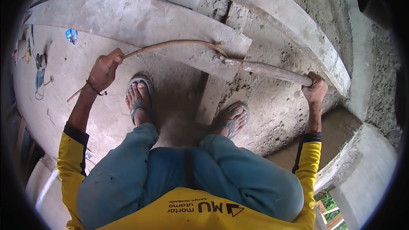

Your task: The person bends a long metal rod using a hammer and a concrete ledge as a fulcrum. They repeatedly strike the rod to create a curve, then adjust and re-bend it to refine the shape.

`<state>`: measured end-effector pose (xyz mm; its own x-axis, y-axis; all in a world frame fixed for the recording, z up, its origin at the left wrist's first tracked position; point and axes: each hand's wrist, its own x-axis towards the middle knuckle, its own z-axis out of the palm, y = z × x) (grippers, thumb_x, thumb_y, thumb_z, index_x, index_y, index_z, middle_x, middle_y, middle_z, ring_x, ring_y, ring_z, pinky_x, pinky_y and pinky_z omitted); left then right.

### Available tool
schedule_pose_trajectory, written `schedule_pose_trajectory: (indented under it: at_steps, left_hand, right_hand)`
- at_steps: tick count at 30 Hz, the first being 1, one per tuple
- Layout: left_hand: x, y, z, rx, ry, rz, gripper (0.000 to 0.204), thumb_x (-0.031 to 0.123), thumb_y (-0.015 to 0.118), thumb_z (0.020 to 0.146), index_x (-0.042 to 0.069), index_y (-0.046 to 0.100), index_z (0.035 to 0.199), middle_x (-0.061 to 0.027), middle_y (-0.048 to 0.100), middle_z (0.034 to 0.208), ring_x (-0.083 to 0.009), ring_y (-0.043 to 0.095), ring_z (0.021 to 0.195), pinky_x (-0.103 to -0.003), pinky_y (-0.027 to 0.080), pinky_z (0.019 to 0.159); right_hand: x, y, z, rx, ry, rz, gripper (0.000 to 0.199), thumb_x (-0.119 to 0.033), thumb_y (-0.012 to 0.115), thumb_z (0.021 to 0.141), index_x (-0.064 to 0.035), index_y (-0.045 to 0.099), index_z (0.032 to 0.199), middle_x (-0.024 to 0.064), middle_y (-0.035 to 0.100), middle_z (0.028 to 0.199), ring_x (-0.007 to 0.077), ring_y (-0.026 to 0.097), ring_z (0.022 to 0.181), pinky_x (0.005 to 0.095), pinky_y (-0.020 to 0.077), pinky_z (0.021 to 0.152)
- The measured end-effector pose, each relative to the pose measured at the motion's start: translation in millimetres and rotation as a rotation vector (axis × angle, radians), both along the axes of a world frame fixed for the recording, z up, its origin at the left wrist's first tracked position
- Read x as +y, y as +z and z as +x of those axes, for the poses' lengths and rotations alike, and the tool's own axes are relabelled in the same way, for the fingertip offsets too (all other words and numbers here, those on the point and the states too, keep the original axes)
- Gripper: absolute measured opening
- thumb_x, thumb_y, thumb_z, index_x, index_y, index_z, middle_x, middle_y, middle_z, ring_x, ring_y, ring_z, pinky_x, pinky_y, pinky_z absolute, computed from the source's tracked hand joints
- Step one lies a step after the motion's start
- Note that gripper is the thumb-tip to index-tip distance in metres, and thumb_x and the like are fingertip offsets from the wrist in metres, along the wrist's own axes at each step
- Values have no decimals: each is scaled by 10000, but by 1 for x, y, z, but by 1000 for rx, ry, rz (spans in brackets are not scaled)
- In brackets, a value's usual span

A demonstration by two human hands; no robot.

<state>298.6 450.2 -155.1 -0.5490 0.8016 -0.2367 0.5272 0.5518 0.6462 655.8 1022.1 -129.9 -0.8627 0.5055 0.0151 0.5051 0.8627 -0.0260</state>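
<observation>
A rusty steel rod (pixel 174 42) arches across the pale slab in front of me. My left hand (pixel 104 70) is closed round its left part, and a thin tail of it pokes out past the wrist. At its right end the rod bends sharply down and meets the tip of a grey-brown pipe-like bar (pixel 272 70). Whether the rod goes inside that bar I cannot tell. My right hand (pixel 315 87) grips the bar's far right end, fist closed. Both arms are spread wide, with my sandalled feet (pixel 140 98) between them.
A long flat grey plank-like slab (pixel 140 19) lies beyond my feet. Past it runs a curved concrete edge (pixel 298 21). A teal angle grinder (pixel 40 74) and a blue packet (pixel 71 36) lie at left. Rough rubble ground (pixel 272 106) is at right, beside a recess (pixel 336 134).
</observation>
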Motion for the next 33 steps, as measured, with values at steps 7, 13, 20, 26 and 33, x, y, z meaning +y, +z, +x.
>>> schedule_pose_trajectory:
  at_steps: [7, 13, 20, 26, 33]
  left_hand:
    - [0, -6, -3, 31, 8, 7, 404, 352, 370, 1137, 24, 501, 941, -152, 433, 730, -357, 488, 597, -417, 430, 599]
    - [6, -3, 0, 32, 17, -17, 431, 381, 351, 1139, 34, 502, 933, -140, 426, 723, -327, 491, 587, -412, 420, 586]
    - [-11, -14, 34, 27, 37, 8, 451, 427, 343, 1128, 48, 518, 957, -200, 488, 695, -438, 557, 614, -477, 452, 589]
    - [-3, 22, -3, -44, -72, -11, 370, 358, 390, 1124, 55, 519, 956, -188, 476, 682, -442, 556, 628, -468, 430, 576]
    - [5, -1, 14, -52, 19, 4, 274, 269, 427, 1116, 63, 516, 959, -208, 500, 705, -476, 582, 690, -476, 438, 591]
  right_hand:
    - [-38, -6, 30, 99, -65, 146, 150, -186, 736, 818, -136, 669, 693, 105, 679, 651, 298, 694, 618, 426, 528, 557]
    - [-65, -31, 71, 73, -156, 38, 243, -155, 708, 828, -155, 604, 608, 18, 620, 535, 134, 566, 432, 324, 424, 421]
    - [-156, -7, 139, -93, -353, -21, 95, -184, 702, 837, -135, 749, 904, 88, 690, 697, 264, 654, 578, 367, 530, 571]
    - [-134, 98, 176, -109, -477, 252, 130, -164, 730, 711, -106, 624, 662, 107, 597, 566, 400, 595, 500, 468, 466, 514]
    - [-52, 73, 160, 127, -307, 144, 223, -205, 764, 692, -37, 621, 714, 195, 564, 607, 420, 590, 555, 471, 444, 533]
